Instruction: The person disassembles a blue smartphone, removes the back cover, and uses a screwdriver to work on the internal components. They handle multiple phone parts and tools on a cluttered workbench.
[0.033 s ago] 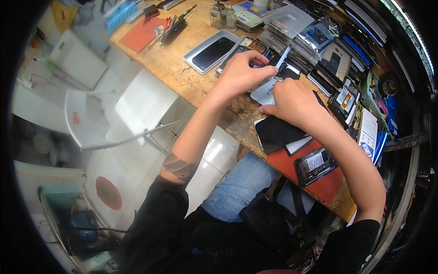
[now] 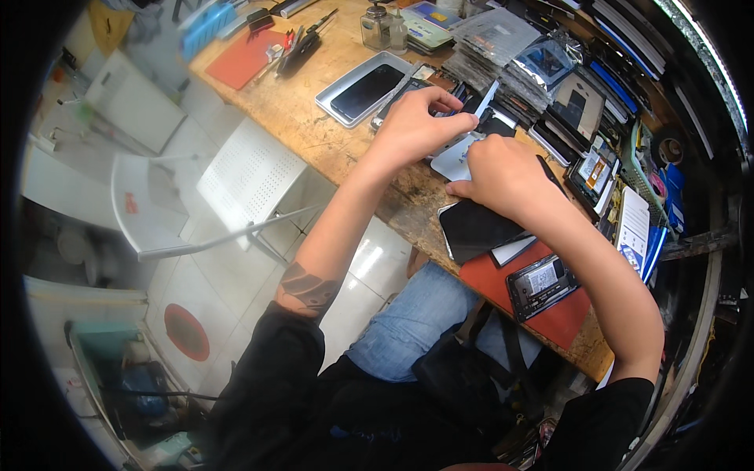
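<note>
We had both hands on a thin silver-grey phone back panel (image 2: 454, 159), with the job only partly through.

Near the upper centre of the frame, our left hand (image 2: 416, 125) was pinched shut on a slim light-blue pry strip (image 2: 487, 98) angled at the panel's upper edge, while our right hand (image 2: 503, 174) lay clenched over the panel, pressing it down on the worn wooden surface (image 2: 314, 125). We judged the prying to be under way: we could not tell whether the panel had come loose, since our hands hid most of it. A flat black phone screen (image 2: 475, 228) lay just below our right hand, and an opened phone with its insides showing (image 2: 540, 284) rested on a red mat (image 2: 558, 318) toward the lower right, so more work seemed to wait.
</note>
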The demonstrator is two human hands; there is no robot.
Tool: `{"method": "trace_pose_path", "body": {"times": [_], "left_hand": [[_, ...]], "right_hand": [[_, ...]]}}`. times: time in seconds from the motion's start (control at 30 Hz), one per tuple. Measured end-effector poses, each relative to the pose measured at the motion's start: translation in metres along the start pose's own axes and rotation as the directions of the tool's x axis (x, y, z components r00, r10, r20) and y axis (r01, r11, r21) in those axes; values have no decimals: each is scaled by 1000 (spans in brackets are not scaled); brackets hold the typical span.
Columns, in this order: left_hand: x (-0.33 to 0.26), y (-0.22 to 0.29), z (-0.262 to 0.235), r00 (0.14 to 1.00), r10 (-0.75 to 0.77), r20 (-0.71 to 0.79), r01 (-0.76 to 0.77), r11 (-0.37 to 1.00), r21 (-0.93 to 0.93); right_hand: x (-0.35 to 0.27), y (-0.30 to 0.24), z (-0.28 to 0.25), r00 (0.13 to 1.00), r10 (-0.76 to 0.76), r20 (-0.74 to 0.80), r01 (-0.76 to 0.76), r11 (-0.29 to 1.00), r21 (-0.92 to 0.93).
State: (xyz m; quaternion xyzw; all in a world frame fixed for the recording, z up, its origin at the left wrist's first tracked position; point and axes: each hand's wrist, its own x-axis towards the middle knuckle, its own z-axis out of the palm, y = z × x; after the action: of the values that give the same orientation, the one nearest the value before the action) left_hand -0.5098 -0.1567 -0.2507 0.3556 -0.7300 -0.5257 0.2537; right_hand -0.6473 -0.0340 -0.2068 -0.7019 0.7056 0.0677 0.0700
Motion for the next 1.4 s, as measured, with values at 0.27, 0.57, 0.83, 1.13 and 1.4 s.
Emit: {"method": "trace_pose_path", "body": {"times": [0.27,0.57,0.83,1.13,1.4], "left_hand": [[3,7,-3,1000,-26,-5,25,992,-126],[-2,16,-8,994,-110,-30,104,983,-153],[-1,11,-8,993,-107,-44,97,976,-193],[1,0,-7,991,-122,-58,96,938,-333],[1,-2,-2,992,-115,-56,87,925,-370]], "right_hand": [[1,-10,3,995,-37,-89,26,992,-120],[-13,1,8,965,-116,-235,87,987,-134],[-19,-3,-1,932,-221,-289,132,946,-296],[-16,-11,-18,945,-281,-166,195,893,-405],[-10,3,-14,902,-353,-250,200,853,-482]]}}
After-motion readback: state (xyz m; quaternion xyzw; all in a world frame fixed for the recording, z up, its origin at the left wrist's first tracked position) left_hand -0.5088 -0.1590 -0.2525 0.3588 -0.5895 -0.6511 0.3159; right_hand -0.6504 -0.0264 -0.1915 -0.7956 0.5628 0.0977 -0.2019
